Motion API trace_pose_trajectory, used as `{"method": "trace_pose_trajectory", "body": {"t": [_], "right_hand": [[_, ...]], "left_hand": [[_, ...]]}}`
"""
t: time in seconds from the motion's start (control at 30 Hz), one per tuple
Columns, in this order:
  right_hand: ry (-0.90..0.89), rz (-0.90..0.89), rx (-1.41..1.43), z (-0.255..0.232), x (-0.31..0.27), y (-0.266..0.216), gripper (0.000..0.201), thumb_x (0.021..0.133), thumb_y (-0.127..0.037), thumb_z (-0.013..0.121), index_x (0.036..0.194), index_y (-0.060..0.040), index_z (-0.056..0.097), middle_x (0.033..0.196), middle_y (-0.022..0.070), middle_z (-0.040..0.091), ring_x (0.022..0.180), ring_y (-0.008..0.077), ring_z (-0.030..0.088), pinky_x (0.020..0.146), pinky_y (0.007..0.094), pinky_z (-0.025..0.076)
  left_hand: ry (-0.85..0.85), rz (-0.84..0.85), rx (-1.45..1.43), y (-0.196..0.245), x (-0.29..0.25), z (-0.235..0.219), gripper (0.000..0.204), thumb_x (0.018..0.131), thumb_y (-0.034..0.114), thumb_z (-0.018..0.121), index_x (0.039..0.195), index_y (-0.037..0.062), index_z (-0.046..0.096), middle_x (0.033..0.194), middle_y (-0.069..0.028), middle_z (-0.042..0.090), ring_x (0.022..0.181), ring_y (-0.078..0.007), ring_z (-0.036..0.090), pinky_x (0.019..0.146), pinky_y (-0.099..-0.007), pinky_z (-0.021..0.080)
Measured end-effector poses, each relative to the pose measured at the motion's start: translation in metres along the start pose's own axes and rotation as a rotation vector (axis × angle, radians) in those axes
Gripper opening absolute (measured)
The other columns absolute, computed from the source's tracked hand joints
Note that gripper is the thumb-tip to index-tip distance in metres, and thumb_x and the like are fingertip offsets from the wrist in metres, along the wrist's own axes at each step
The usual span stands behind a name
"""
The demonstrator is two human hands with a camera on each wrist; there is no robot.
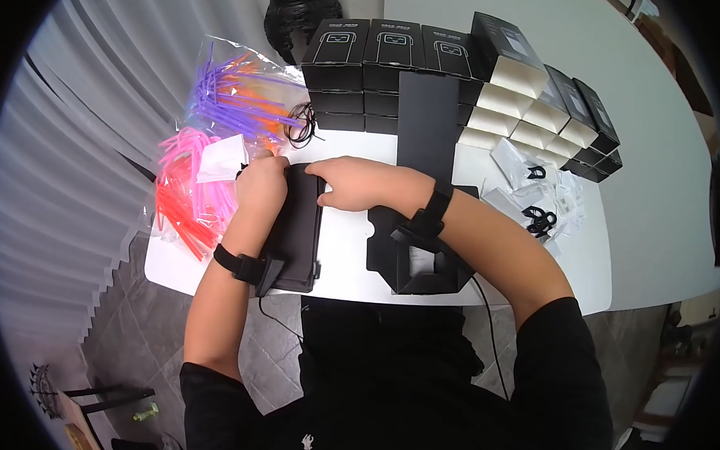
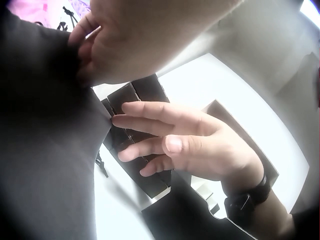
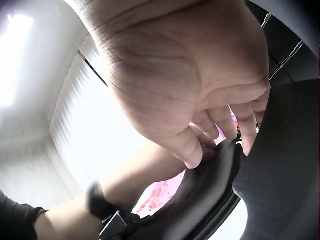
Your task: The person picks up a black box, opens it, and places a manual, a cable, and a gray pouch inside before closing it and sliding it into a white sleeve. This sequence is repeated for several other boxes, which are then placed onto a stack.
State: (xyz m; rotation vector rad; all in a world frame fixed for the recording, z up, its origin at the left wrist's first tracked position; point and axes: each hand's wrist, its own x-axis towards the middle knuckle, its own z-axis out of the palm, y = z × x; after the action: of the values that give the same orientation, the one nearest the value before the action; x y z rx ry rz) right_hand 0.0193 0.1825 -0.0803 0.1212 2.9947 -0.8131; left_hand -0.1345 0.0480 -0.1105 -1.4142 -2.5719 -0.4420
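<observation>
A flat black pouch [image 1: 295, 243] lies lengthwise on the white table in the head view. My left hand [image 1: 261, 187] grips its far left corner, fingers curled over the edge; the left wrist view shows the same fingers against the dark material. At the far right corner is my right hand [image 1: 352, 183], its fingers extended and spread, with the tips right at the pouch's edge. Beneath my right forearm stands an open black box [image 1: 383, 260], its long flap [image 1: 428, 119] stretching away from me. The forearm hides part of this box.
Stacked black boxes [image 1: 335, 75] line the back of the table. Bags of purple and orange sticks [image 1: 228, 95] and pink and red sticks [image 1: 186, 203] lie left, beside a coiled black cable [image 1: 301, 125]. Clear packets [image 1: 512, 164] and black cable pieces [image 1: 540, 221] lie right.
</observation>
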Motion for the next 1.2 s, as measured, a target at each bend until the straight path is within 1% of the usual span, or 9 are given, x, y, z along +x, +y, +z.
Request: {"method": "trace_pose_trajectory", "body": {"t": [0.17, 0.27, 0.43, 0.53, 0.63, 0.7, 0.97, 1.1, 1.2], "right_hand": [[0.059, 0.052, 0.063, -0.028, -0.024, -0.014, 0.048, 0.091, -0.014, 0.062, 0.137, -0.0035, 0.055, 0.136, 0.0218, 0.057, 0.116, 0.0384, 0.062, 0.099, 0.0430, 0.050], [0.377, -0.213, 0.065, -0.043, -0.049, -0.009, 0.043, 0.089, -0.004, 0.056, 0.132, -0.0080, 0.059, 0.134, 0.0212, 0.058, 0.108, 0.0399, 0.064, 0.093, 0.0433, 0.053], [0.313, -0.199, -0.058, -0.063, -0.118, -0.041, 0.049, 0.080, 0.004, 0.055, 0.126, -0.0107, 0.062, 0.119, 0.0140, 0.059, 0.099, 0.0380, 0.065, 0.083, 0.0444, 0.054], [0.477, -0.260, -0.089, -0.051, -0.149, -0.047, 0.038, 0.079, 0.000, 0.058, 0.116, -0.0092, 0.063, 0.100, 0.0133, 0.056, 0.085, 0.0348, 0.064, 0.075, 0.0432, 0.052], [0.571, -0.214, -0.118, -0.039, -0.186, -0.044, 0.013, 0.081, -0.006, 0.063, 0.094, -0.0083, 0.061, 0.088, 0.0119, 0.054, 0.078, 0.0320, 0.062, 0.067, 0.0419, 0.051], [0.496, -0.092, -0.060, -0.028, -0.213, -0.038, 0.029, 0.080, -0.006, 0.066, 0.109, -0.0073, 0.067, 0.090, 0.0090, 0.055, 0.078, 0.0307, 0.061, 0.067, 0.0406, 0.050], [0.636, 0.182, 0.159, 0.016, -0.270, -0.015, 0.023, 0.092, -0.014, 0.067, 0.114, -0.0095, 0.069, 0.078, 0.0074, 0.060, 0.063, 0.0260, 0.060, 0.059, 0.0375, 0.048], [0.885, 0.239, 0.085, -0.021, -0.306, 0.036, 0.011, 0.088, -0.007, 0.069, 0.098, -0.0053, 0.074, 0.081, 0.0102, 0.069, 0.067, 0.0250, 0.064, 0.062, 0.0358, 0.051], [0.781, 0.494, -0.098, -0.071, -0.318, 0.086, 0.014, 0.088, -0.012, 0.066, 0.099, -0.0084, 0.074, 0.088, 0.0139, 0.071, 0.079, 0.0318, 0.069, 0.074, 0.0409, 0.055]], "left_hand": [[0.116, 0.160, -0.161, 0.003, -0.006, -0.022, 0.009, 0.082, 0.002, 0.068, 0.089, 0.0036, 0.073, 0.095, -0.0127, 0.066, 0.087, -0.0347, 0.067, 0.074, -0.0423, 0.054], [0.159, 0.423, -0.249, 0.020, -0.016, -0.076, 0.011, 0.081, -0.002, 0.067, 0.090, 0.0019, 0.070, 0.097, -0.0115, 0.066, 0.087, -0.0339, 0.066, 0.074, -0.0404, 0.054], [0.091, 0.807, -0.227, 0.065, -0.029, -0.157, 0.021, 0.073, -0.004, 0.066, 0.093, 0.0026, 0.066, 0.102, -0.0109, 0.067, 0.087, -0.0329, 0.066, 0.075, -0.0392, 0.054], [-0.034, 0.918, -0.173, 0.095, -0.030, -0.180, 0.027, 0.070, -0.004, 0.065, 0.096, 0.0020, 0.066, 0.103, -0.0117, 0.067, 0.087, -0.0322, 0.066, 0.075, -0.0391, 0.054], [-0.086, 0.937, -0.239, 0.124, -0.034, -0.172, 0.028, 0.070, -0.003, 0.064, 0.098, 0.0013, 0.065, 0.103, -0.0118, 0.067, 0.087, -0.0312, 0.065, 0.074, -0.0391, 0.054], [-0.129, 0.968, -0.243, 0.144, -0.035, -0.162, 0.025, 0.070, 0.000, 0.064, 0.095, 0.0019, 0.065, 0.100, -0.0105, 0.066, 0.086, -0.0302, 0.065, 0.074, -0.0380, 0.053], [-0.231, 1.103, -0.122, 0.190, -0.034, -0.122, 0.010, 0.072, 0.006, 0.063, 0.081, 0.0034, 0.059, 0.093, -0.0079, 0.062, 0.080, -0.0291, 0.062, 0.073, -0.0394, 0.051], [-0.200, 1.127, -0.053, 0.187, -0.034, -0.116, 0.007, 0.073, 0.009, 0.061, 0.079, 0.0055, 0.059, 0.086, -0.0067, 0.058, 0.079, -0.0253, 0.061, 0.074, -0.0366, 0.050], [-0.220, 1.105, -0.065, 0.183, -0.036, -0.116, 0.010, 0.073, 0.007, 0.062, 0.082, 0.0037, 0.062, 0.093, -0.0083, 0.062, 0.082, -0.0270, 0.063, 0.077, -0.0383, 0.051]]}}
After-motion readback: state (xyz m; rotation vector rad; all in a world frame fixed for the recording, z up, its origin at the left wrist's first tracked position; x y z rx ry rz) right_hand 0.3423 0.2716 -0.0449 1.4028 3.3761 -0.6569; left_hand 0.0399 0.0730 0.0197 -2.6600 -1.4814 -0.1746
